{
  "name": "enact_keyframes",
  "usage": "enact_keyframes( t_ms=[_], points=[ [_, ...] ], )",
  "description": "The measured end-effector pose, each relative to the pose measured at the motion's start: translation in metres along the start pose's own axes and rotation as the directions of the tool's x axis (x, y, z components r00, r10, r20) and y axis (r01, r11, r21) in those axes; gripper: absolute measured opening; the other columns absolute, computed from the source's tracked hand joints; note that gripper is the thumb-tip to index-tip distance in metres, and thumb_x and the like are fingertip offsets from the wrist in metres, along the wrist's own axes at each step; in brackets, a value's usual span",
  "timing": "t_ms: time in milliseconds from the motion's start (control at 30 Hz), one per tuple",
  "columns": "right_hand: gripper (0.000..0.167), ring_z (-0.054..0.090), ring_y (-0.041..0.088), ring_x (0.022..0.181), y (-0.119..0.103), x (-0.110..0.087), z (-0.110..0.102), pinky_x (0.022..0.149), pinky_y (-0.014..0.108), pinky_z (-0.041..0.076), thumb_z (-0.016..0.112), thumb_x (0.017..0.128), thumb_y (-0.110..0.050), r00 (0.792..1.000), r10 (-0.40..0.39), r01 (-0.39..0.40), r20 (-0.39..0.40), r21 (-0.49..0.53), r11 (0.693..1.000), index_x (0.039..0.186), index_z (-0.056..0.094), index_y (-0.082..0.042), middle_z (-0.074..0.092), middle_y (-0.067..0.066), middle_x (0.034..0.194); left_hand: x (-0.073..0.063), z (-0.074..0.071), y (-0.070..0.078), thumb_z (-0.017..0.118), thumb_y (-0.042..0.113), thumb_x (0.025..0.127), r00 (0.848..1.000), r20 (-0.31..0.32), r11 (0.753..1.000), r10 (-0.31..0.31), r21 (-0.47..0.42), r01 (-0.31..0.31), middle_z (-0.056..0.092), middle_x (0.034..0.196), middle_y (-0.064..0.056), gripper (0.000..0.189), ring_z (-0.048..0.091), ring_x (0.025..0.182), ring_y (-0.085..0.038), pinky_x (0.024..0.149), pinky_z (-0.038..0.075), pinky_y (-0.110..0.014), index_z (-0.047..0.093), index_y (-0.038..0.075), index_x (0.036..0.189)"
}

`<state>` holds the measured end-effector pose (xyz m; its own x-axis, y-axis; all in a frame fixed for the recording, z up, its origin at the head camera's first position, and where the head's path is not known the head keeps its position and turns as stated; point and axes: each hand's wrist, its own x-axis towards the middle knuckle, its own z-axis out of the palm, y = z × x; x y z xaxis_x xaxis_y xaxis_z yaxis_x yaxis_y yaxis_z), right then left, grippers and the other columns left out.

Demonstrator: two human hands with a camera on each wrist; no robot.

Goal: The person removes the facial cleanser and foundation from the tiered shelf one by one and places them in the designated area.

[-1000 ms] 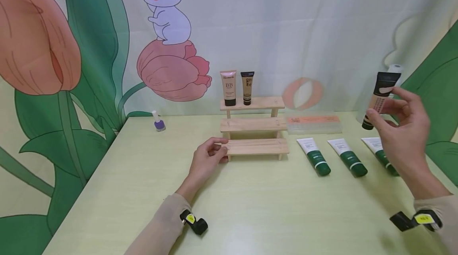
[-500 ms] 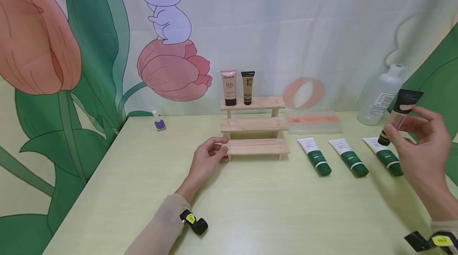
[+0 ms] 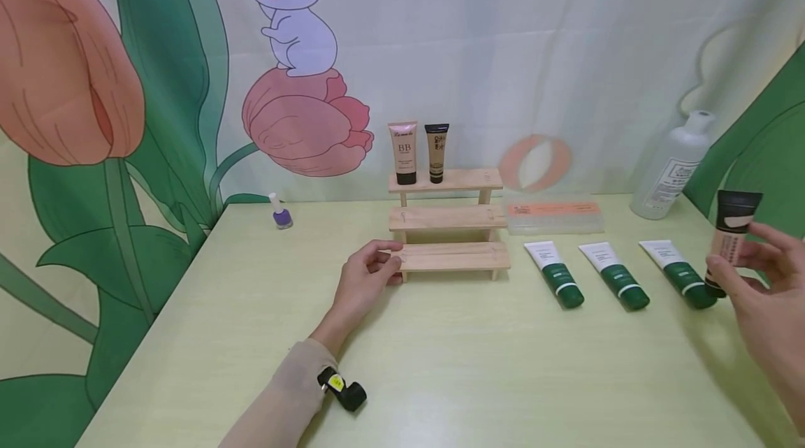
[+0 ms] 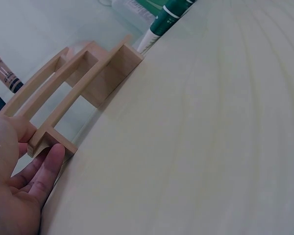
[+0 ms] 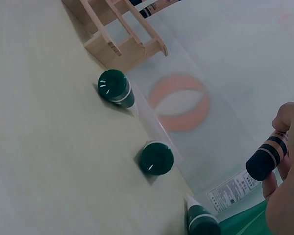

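Note:
My left hand point(image 3: 365, 284) grips the left end of the lowest step of a three-step wooden rack point(image 3: 449, 257), thumb and fingers around the board in the left wrist view. On the top step a pink BB cream tube point(image 3: 404, 153) and a slimmer gold tube with a black end point(image 3: 436, 153) stand upright. At the far right my right hand point(image 3: 770, 301) pinches a pinkish cosmetic tube point(image 3: 729, 247) with black ends. This tube is above the table, its lower cap overlapping the rightmost green-and-white tube point(image 3: 682, 277) in the head view.
Two more green-and-white tubes, one nearest the rack point(image 3: 556, 277) and one in the middle point(image 3: 615, 278), lie on the table. Behind are a clear flat box point(image 3: 553, 217) and a translucent bottle point(image 3: 673, 165). A purple nail polish bottle point(image 3: 281, 214) stands at left. A printed curtain hangs behind.
My right hand has carried the pinkish tube down and to the right, uncovering the translucent bottle and the rightmost green-and-white tube. My left hand stays on the rack.

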<state>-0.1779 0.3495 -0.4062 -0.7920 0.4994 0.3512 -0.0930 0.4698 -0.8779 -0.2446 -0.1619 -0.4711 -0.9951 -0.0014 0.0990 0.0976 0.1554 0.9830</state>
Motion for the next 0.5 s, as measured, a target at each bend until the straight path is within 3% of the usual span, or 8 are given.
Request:
enact_keyframes(
  t_ms=[167, 500],
  points=[
    [0.069, 0.053, -0.003, 0.1, 0.014, -0.007, -0.005, 0.075, -0.002, 0.042, 0.07, 0.1, 0.01, 0.999, -0.007, 0.008, -0.036, 0.034, 0.999, 0.159, 0.058, -0.024, 0.055, -0.019, 0.111, 0.0, 0.0, 0.0, 0.073, 0.009, 0.109, 1.0, 0.006, 1.0, 0.002, -0.005, -0.002, 0.072, 0.105, -0.014, 0.021, 0.077, 0.09, -0.024, 0.084, 0.071, -0.032, 0.078, 0.013, 0.129],
    [0.07, 0.049, -0.004, 0.095, 0.033, -0.027, -0.019, 0.072, -0.002, 0.039, 0.065, 0.1, 0.013, 0.996, 0.079, -0.081, -0.043, -0.047, 0.996, 0.158, 0.057, -0.026, 0.049, -0.02, 0.11, 0.001, 0.0, -0.001, 0.074, 0.009, 0.109, 1.0, 0.004, 1.0, 0.001, 0.007, -0.001, 0.072, 0.106, -0.014, 0.022, 0.078, 0.09, -0.025, 0.083, 0.071, -0.032, 0.079, 0.015, 0.129]
  ],
)
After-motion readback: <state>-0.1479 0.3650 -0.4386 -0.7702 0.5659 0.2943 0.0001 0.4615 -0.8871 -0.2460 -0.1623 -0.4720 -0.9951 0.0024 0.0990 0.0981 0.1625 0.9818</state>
